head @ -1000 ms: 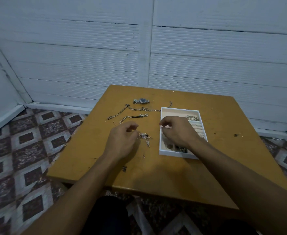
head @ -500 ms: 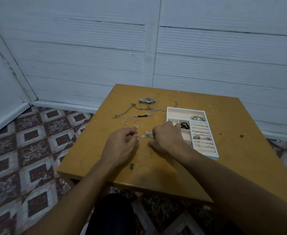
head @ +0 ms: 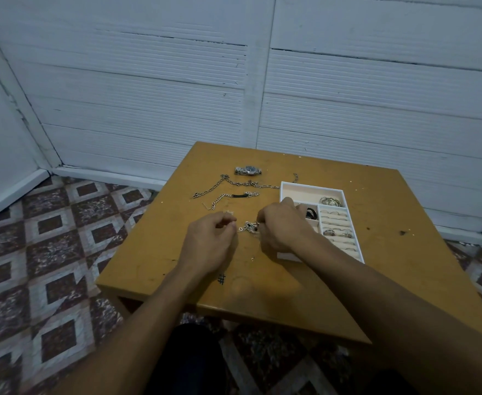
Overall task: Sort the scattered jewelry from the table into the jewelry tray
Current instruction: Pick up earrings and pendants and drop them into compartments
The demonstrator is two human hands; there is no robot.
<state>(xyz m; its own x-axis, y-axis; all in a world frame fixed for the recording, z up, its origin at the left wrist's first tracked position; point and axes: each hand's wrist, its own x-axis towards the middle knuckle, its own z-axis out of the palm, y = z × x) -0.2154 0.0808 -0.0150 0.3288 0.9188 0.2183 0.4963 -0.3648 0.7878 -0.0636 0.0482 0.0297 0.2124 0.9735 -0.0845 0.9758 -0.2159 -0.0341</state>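
- Two bare hands are over the orange-brown wooden table [head: 291,295], both working just left of the white rectangular jewelry tray [head: 311,186].
- Left hand [head: 208,240]: fingers curled in, thumb and forefinger pinching the fine left end of the small silver jewelry tangle [head: 249,227].
- Right hand [head: 281,226]: fingers curled too, fingertips gripping the tangle's right end, with the wrist lying across the tray's near-left corner.
- That tangle sits just off the tray's left wall. It is drawn out sideways between the two hands, so its long axis runs left to right, square to the tray's long side.
- The tray's own long axis runs away from the person, its near end angled a little to the right.
- Inside, silver rings [head: 338,232] sit in the padded rolls on the right, and a black ring [head: 309,213] lies in a left compartment just beyond the right hand.
- A long silver link chain [head: 234,184] stretches left to right, its right end reaching the tray's far-left corner.
- A silver bracelet with a black bar [head: 235,196] lies left of the tray and nearer than that chain, also running left to right.
- A silver wristwatch with a dark dial [head: 247,170] sits beyond the chain, to the far left of the tray, its band running sideways.
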